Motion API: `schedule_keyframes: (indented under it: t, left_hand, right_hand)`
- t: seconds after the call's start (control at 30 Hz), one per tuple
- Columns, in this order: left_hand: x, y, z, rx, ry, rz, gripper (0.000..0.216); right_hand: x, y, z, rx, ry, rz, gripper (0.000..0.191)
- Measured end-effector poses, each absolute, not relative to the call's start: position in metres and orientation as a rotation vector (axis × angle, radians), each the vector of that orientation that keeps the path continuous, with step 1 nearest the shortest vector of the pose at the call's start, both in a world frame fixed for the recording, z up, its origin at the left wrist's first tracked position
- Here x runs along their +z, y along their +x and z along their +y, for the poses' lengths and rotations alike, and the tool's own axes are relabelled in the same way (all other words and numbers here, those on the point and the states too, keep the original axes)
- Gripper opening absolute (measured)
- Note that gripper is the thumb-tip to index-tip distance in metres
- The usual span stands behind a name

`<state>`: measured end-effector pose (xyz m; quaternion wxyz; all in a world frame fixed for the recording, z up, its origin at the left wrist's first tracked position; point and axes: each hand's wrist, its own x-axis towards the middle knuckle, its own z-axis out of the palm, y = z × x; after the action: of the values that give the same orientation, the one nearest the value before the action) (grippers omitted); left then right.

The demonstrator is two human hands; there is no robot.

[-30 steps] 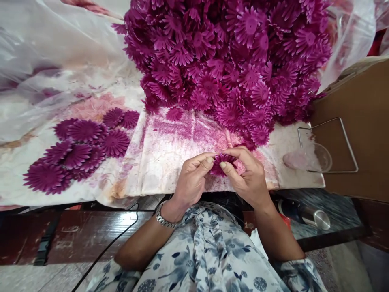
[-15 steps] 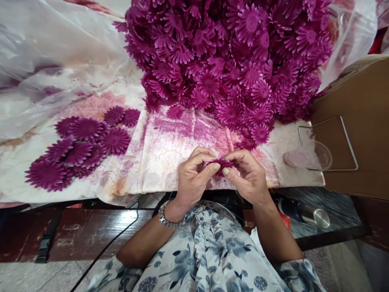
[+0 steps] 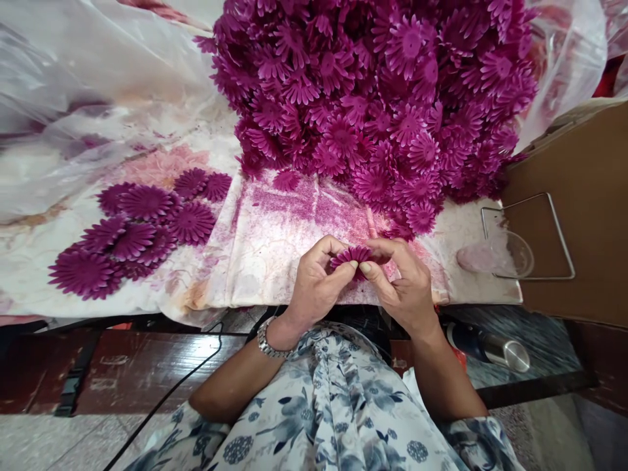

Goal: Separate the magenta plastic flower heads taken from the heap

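Note:
Between both hands, just above the table's near edge, is a purple artificial flower (image 3: pixel 351 256) with long narrow petals. My left hand (image 3: pixel 321 278) pinches its left side between thumb and fingers. From the right, my right hand (image 3: pixel 400 281) grips it the same way, its thumb close to the other thumb. Part of the flower is hidden behind the thumbs. Beyond the hands rises a big heap of purple flower pieces (image 3: pixel 343 134). To the left lies a smaller group of flowers (image 3: pixel 147 203), overlapping one another and mostly flat.
A stained white cloth (image 3: pixel 275 261) covers the table. On the right stand a cardboard box (image 3: pixel 579 216), a bent metal wire frame (image 3: pixel 562 235) and a clear plastic cup (image 3: pixel 520 254) on its side. Clear plastic sheeting (image 3: pixel 98 52) lies at the back left. Below the table edge is a flask (image 3: pixel 490 347).
The flower in my hands has tilted, so more of its petals show above the thumbs. Both hands still pinch it. The view has shifted slightly.

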<state>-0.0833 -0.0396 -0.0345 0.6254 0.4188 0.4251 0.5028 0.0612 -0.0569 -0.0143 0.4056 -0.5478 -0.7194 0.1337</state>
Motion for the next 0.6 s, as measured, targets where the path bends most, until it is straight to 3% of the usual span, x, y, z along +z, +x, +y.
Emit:
schedule_keyframes:
  t: [0.17, 0.33, 0.6]
  left_hand:
    - [-0.032, -0.08, -0.035, 1.119, 0.78, 0.913, 0.016]
    - [-0.028, -0.08, -0.034, 0.976, 0.444, 0.715, 0.019]
    - [-0.028, -0.083, -0.037, 0.903, 0.547, 0.681, 0.026]
  right_hand:
    - [-0.015, 0.057, -0.055, 0.021, -1.215, -1.938, 0.02]
    - [-0.024, 0.057, -0.047, 0.168, -1.203, -2.076, 0.015]
    - [-0.027, 0.062, -0.043, 0.284, -1.214, -2.039, 0.008]
